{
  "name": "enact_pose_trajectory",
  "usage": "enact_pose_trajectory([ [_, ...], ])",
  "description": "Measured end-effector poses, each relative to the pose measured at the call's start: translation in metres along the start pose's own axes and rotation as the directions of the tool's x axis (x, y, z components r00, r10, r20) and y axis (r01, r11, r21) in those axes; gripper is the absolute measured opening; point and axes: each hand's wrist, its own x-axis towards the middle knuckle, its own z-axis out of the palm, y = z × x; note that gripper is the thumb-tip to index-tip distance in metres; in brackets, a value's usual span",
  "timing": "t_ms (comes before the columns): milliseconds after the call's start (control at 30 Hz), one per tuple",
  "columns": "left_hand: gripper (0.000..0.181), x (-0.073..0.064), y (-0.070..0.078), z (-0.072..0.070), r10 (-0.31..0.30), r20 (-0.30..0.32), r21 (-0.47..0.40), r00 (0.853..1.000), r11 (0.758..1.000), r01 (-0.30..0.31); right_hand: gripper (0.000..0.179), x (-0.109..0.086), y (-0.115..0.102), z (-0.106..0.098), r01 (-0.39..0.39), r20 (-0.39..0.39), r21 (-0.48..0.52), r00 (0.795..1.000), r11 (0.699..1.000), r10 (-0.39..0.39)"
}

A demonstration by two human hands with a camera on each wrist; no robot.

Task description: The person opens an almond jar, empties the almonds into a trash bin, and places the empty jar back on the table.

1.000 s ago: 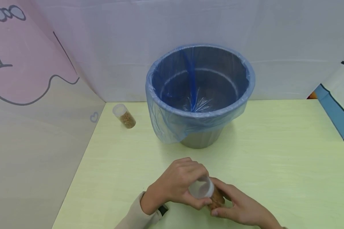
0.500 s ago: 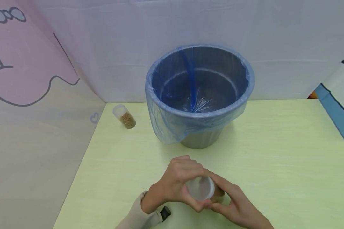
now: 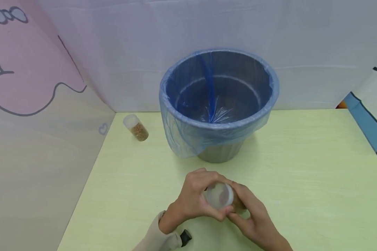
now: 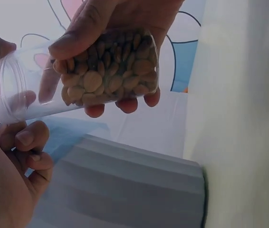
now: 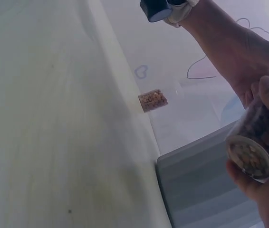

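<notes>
Low in the middle of the head view, both hands are on a clear jar (image 4: 108, 71) with a translucent lid (image 3: 220, 196). Flat brown seeds or beans fill its lower part, as the left wrist view shows. My left hand (image 3: 194, 195) curls around the lid end, thumb and forefinger circling it. The jar's body is gripped by my right hand (image 3: 254, 214), thumb on one side and fingers on the other. The jar tilts, its lid towards the left hand and its base (image 5: 250, 157) towards the right, over the table.
A grey bin (image 3: 221, 153) with a blue plastic liner (image 3: 183, 139) stands at the back middle of the pale yellow-green table (image 3: 128, 181). Left of it is a second clear jar (image 3: 136, 128) partly filled with brown bits. Printed cloth walls (image 3: 122, 55) border the table.
Both hands and the jar have shifted slightly away from the body. The right hand has turned and moved a little leftwards, its fingertips closer to the left hand's. Bin and second jar stay put.
</notes>
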Motion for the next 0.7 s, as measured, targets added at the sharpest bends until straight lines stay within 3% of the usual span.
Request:
enact_pose_trajectory([
  [200,0.039,-0.002,0.001,0.003,-0.082,-0.031,-0.023,0.996,0.996,0.081,0.060,0.001,0.000,0.005,0.016,-0.059,-0.118,0.998,0.993,-0.023],
  [467,0.045,-0.001,0.001,0.006,-0.096,-0.027,-0.011,0.995,0.995,0.096,0.060,0.000,0.003,0.007,0.074,-0.102,-0.288,0.989,0.955,-0.108],
  [567,0.038,-0.003,0.001,0.008,-0.127,-0.020,0.022,0.992,0.992,0.127,0.061,0.001,0.005,0.004,0.058,-0.083,-0.271,0.993,0.961,-0.083],
  [700,0.035,-0.005,-0.001,0.008,-0.130,-0.015,0.135,0.991,0.982,0.131,0.065,0.001,0.005,-0.002,-0.015,-0.007,-0.186,1.000,0.982,0.014],
])
